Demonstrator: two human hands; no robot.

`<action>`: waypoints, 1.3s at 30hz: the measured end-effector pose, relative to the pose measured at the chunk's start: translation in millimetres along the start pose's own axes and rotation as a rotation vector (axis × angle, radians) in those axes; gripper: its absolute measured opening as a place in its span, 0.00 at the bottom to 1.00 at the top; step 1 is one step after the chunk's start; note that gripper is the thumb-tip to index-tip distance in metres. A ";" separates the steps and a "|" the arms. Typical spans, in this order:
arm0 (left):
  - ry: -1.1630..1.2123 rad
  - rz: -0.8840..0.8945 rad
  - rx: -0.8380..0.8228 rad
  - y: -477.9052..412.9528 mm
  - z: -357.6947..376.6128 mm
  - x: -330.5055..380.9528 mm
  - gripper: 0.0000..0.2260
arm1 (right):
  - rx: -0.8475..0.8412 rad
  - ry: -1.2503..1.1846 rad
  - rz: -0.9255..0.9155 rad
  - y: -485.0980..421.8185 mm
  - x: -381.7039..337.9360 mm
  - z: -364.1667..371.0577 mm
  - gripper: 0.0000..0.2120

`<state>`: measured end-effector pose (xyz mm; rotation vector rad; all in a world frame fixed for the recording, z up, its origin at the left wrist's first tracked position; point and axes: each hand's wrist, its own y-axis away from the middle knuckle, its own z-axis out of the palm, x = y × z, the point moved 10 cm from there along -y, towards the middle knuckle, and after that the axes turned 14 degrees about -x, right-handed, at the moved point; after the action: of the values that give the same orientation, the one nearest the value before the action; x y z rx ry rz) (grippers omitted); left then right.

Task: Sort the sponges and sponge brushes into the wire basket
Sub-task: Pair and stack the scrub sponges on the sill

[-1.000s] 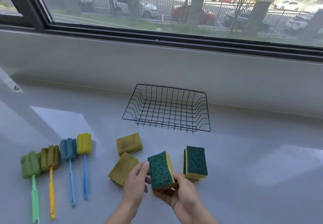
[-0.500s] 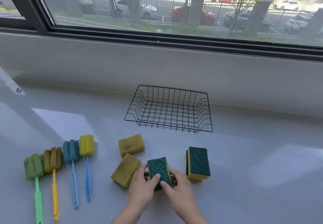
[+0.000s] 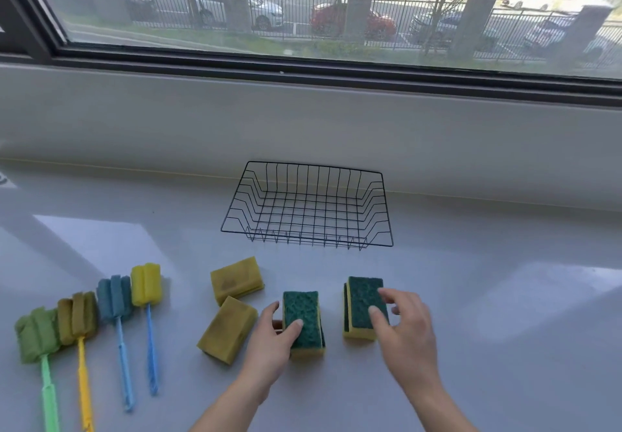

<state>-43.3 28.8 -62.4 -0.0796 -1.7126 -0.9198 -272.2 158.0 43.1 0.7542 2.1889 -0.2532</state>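
Both hands go for sponges; the black wire basket [image 3: 314, 164] at twelve o'clock holds nothing yet.
The left hand [image 3: 271, 337] pinches one green-topped yellow sponge [image 3: 303, 313], seemingly to lift it; the right hand [image 3: 405, 325] hovers loose and flat over the second green-topped sponge [image 3: 363, 297] at three o'clock, not gripping.
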 end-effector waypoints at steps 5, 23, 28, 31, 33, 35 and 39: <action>-0.040 0.001 -0.012 -13.3 7.5 12.5 0.27 | -0.188 -0.332 0.345 -11.8 68.4 19.3 0.20; -0.153 0.054 -0.102 -37.3 40.7 34.8 0.17 | -0.306 -0.457 0.402 -17.1 77.5 57.0 0.25; -0.191 0.043 -0.069 -32.7 28.5 34.9 0.20 | -0.293 -0.482 0.415 -20.5 83.1 51.0 0.28; -0.216 0.087 -0.047 -24.8 16.5 42.4 0.19 | -0.258 -0.463 0.397 -22.1 81.8 43.4 0.27; -0.253 0.123 -0.009 -18.8 5.1 47.5 0.17 | -0.216 -0.413 0.355 -23.2 76.1 35.2 0.26; -0.297 0.174 0.049 -11.2 -10.0 52.5 0.17 | -0.169 -0.295 0.282 -24.5 63.8 24.2 0.24; -0.430 0.258 0.171 5.3 -44.8 58.8 0.17 | -0.060 -0.091 0.078 -24.6 22.0 9.1 0.19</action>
<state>-26.7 -17.7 -7.1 -0.3995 -2.1111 -0.5870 -292.3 144.1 19.2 0.7781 2.0671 -0.1781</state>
